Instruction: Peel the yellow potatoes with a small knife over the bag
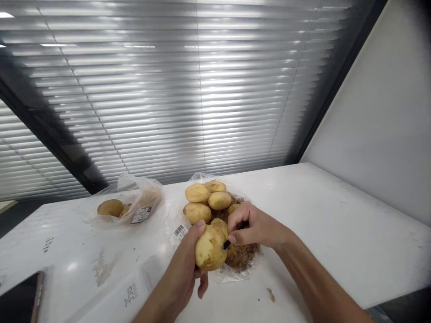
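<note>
My left hand [188, 264] is wrapped round a partly peeled potato [209, 249], pale yellow with brown skin patches left on it. My right hand [251, 226] pinches a small black tool [226, 245], its tip against the potato's right side. Fingers hide most of the tool, so its exact kind cannot be made out. Just beyond, several peeled potatoes [197, 193] rest on a clear plastic bag [175, 215] with a barcode label. Brown peelings [240, 258] are heaped on the bag under and beside my right hand.
At the left, another plastic bag [148, 197] holds unpeeled potatoes [110, 207]. A phone [23, 298] lies at the white table's [336, 233] near left, by a white box [117, 291] with lettering. A peel scrap [270, 294] lies near the front. Window blinds [168, 89] stand behind.
</note>
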{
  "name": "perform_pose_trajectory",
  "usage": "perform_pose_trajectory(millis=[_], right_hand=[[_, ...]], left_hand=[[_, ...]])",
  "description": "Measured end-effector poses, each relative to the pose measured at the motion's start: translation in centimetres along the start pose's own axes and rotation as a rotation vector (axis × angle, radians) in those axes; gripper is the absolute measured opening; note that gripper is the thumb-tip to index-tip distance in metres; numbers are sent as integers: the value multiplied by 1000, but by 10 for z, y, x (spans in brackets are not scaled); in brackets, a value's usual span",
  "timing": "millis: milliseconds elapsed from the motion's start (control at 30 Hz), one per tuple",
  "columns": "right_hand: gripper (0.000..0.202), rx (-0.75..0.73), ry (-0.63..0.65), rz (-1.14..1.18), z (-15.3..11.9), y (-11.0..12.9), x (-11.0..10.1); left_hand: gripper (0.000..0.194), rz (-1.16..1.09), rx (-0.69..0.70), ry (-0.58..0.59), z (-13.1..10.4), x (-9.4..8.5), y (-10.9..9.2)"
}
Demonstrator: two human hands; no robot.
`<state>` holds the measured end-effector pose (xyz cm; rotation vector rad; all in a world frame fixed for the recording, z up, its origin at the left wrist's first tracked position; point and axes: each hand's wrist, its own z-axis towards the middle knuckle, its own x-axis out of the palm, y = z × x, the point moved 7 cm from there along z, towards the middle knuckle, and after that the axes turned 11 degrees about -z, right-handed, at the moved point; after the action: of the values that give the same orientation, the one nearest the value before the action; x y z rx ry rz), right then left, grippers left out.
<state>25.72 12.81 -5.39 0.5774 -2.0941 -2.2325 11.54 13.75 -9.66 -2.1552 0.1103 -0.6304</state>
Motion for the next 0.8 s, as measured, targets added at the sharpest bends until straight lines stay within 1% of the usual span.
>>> perform_pose_trajectory(millis=[400,567,800], right_hand=[[12,-6,0,25,1,0,2],[16,-1,18,30,2,-3,3],[16,-4,12,39,2,-2,3]], left_hand=[[51,-10,2,-16,1,-1,0],[51,-16,-3,-35,0,-2,0],[51,-27,17,-66,1,-4,-3]])
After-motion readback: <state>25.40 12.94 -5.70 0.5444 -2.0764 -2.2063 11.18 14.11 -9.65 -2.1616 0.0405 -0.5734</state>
